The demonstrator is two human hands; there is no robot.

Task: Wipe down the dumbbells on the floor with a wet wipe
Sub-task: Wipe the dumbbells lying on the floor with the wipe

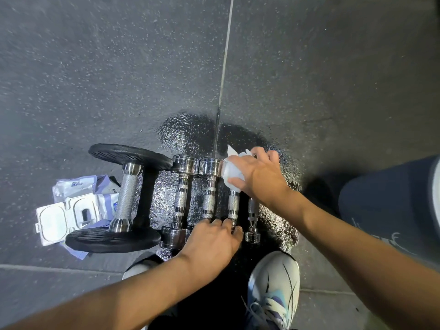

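While the left hand [212, 239] grips a dumbbell [233, 206], the right hand [257, 177] clutches a wet wipe [232, 172] — against its head.

My left arm comes in from the lower left, forearm bare and wrist straight. My left hand [212, 241] lies knuckles-up, its fingers curled down over the near end of a dumbbell [233, 206]. My right arm reaches in from the right. My right hand [258, 178] grips a bunched wet wipe [232, 173], thumb on the near side, fingers over the far side.
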